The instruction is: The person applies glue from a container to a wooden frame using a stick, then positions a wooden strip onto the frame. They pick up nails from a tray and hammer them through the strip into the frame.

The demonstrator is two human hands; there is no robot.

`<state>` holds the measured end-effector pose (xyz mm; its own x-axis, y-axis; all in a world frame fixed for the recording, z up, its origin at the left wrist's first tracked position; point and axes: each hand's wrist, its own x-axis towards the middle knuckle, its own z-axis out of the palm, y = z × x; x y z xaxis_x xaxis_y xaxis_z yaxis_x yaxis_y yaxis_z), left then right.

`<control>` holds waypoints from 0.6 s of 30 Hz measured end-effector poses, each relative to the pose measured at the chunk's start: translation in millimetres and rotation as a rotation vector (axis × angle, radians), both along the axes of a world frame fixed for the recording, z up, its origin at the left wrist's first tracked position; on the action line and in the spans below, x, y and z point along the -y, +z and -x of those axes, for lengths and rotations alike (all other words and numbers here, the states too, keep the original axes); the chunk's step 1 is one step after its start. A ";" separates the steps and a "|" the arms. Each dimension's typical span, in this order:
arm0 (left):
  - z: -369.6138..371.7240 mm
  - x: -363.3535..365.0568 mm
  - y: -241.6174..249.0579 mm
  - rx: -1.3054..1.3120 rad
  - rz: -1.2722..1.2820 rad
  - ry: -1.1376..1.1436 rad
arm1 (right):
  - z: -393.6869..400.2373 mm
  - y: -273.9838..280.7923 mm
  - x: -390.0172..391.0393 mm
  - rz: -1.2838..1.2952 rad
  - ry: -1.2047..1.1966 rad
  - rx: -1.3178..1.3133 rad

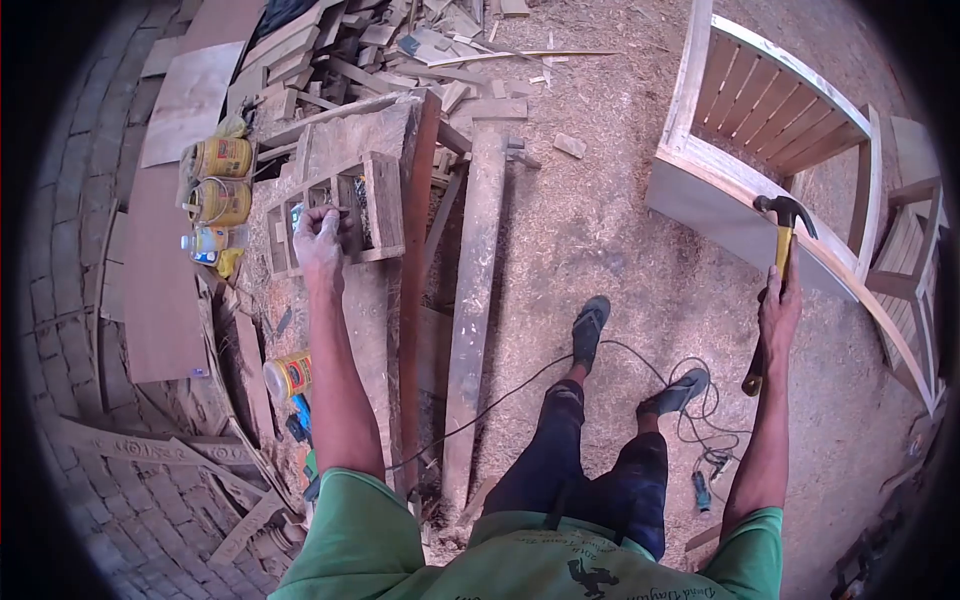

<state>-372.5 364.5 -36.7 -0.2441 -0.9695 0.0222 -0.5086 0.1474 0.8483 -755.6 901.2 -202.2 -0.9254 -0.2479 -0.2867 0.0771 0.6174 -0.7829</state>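
My right hand [779, 308] is wrapped round the yellow and black handle of a claw hammer [783, 240], its head pointing away from me beside the curved wooden frame. Over a wooden tray with compartments [384, 205] is my left hand [318, 238], its fingers pinched together. Whatever they hold, if anything, is too small to make out. Small items lie in the tray's compartments, partly hidden by the hand. The tray rests on a rough wooden workbench [365, 300].
Yellow tubs [222, 157] and a bottle [207, 243] stand left of the bench. Wood scraps [375, 65] are heaped beyond it. A slatted wooden frame [775, 100] stands at right. A black cable [505, 395] crosses the sawdust-covered floor [570, 230] by my feet.
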 end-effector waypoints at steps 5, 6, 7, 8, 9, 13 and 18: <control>-5.1 9.5 -16.3 0.146 0.004 -0.004 | -43.7 17.4 -30.7 0.144 -0.089 0.107; -10.4 16.1 -21.4 0.244 0.090 -0.050 | -56.2 17.2 -42.0 0.153 -0.102 0.129; -15.8 22.2 -26.0 0.342 0.176 -0.094 | -69.5 15.8 -55.4 0.186 -0.106 0.193; -18.7 24.8 -28.6 0.440 0.260 -0.138 | -85.1 12.7 -68.7 0.218 -0.109 0.258; -17.4 23.3 -27.6 0.513 0.300 -0.179 | -101.0 6.2 -80.5 0.201 -0.128 0.284; -6.5 16.8 -20.5 0.737 0.484 -0.192 | -162.4 -29.4 -129.3 0.156 -0.130 0.394; 11.8 38.7 -20.3 0.953 0.789 -0.288 | -219.7 -56.3 -155.0 -0.006 -0.095 0.500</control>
